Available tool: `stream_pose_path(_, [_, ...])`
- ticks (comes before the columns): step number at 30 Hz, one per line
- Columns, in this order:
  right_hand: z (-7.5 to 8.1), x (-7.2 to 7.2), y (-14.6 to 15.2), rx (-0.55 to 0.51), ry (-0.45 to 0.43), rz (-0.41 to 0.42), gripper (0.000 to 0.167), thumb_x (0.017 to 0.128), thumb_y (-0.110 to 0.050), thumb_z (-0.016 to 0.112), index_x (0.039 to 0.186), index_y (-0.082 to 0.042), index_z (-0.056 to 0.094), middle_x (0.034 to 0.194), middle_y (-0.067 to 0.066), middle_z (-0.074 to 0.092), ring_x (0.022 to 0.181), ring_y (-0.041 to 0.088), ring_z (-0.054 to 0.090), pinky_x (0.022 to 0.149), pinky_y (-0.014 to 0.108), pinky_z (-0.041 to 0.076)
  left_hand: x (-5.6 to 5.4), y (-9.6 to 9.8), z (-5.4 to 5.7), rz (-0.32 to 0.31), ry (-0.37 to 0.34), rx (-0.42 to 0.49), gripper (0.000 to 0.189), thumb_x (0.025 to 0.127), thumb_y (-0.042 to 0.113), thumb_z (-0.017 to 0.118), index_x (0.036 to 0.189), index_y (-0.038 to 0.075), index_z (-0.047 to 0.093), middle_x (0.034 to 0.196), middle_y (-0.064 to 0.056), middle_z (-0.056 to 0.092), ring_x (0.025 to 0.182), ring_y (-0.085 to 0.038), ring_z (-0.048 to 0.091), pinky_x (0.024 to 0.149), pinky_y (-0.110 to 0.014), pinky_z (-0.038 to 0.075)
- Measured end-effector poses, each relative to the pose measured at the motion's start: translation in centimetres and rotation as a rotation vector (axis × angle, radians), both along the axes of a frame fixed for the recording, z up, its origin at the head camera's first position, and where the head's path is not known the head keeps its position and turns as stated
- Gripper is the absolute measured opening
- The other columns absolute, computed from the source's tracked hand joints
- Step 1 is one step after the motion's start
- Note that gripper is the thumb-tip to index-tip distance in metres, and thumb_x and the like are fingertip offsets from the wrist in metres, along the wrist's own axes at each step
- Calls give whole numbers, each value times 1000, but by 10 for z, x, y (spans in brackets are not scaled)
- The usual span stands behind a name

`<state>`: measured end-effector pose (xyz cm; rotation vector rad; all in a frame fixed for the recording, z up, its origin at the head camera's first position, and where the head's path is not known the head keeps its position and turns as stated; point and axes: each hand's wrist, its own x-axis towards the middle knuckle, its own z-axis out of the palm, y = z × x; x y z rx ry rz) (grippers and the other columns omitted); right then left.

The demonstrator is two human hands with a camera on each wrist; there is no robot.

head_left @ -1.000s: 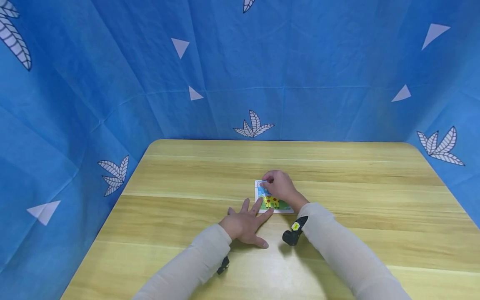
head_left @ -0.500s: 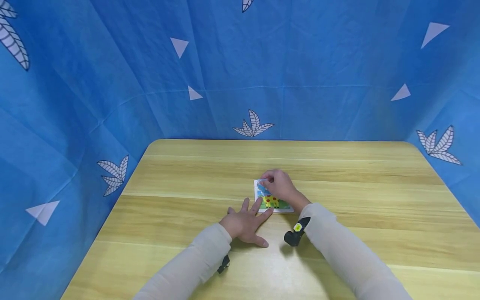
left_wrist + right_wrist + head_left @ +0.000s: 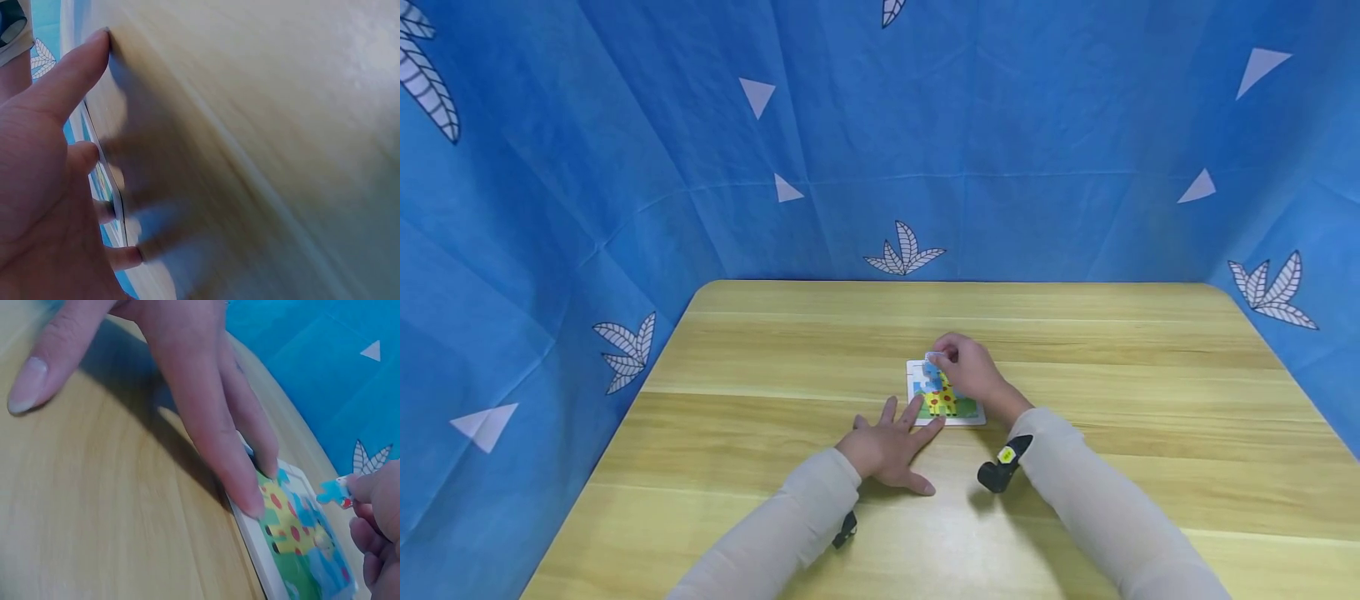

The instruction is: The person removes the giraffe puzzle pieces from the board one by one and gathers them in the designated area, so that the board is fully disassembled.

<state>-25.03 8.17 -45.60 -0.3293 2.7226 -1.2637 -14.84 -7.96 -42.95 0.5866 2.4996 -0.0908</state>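
Observation:
A small jigsaw puzzle (image 3: 966, 410) with a yellow, red-spotted giraffe lies on the table in a white-bordered tray (image 3: 255, 551). My right hand (image 3: 972, 371) pinches a light blue puzzle piece (image 3: 332, 492) with a red spot, held above the tray's far side between thumb and fingers. A pale gap shows at the picture's upper left in the head view. Spread out flat, my left hand (image 3: 887, 450) rests fingertips on the tray's near left edge, its thumb out over the table. In the left wrist view the left hand (image 3: 47, 162) hides most of the tray.
The wooden table (image 3: 775, 350) has rounded far corners. Behind it and at both sides hangs a blue curtain (image 3: 1037, 125) printed with white leaves and triangles. A black wrist camera (image 3: 1003, 467) hangs below my right sleeve.
My right hand has lifted the puzzle piece from the tray's upper left and shifted slightly right and away from me. The left hand stays in place on the tray edge.

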Motion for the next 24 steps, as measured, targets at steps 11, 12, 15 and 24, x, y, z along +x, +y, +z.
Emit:
stream_pose_path(11, [-3,-4,33,-32,27,-54,19,94,-20,58,104,-5,61,90,9,62,80,19,57,66,29,46,1,-1,1,-3,6,18,96,74,74,56,150,43,6,160,0,-7,145,-36,5,99,-68,26])
stream_pose_path(12, [-3,-4,37,-34,31,-60,19,94,-20,58,104,-5,61,90,10,63,79,20,57,65,29,46,1,-1,1,-3,7,19,96,73,74,56,150,43,6,160,0,-7,145,-36,5,99,-68,26])
stream_pose_path(15, [-5,-4,50,-32,50,-66,20,94,-20,58,104,-3,60,89,11,63,77,20,56,63,29,44,2,-1,0,-3,7,25,97,73,74,57,150,43,6,160,0,-7,145,-36,5,99,-68,26])
stream_pose_path(24, [-8,-8,94,25,60,-116,22,94,-21,57,103,-2,61,90,13,63,77,21,56,64,30,43,1,-2,-1,2,6,36,100,72,72,61,150,43,6,160,0,-8,145,-36,4,99,-69,26])
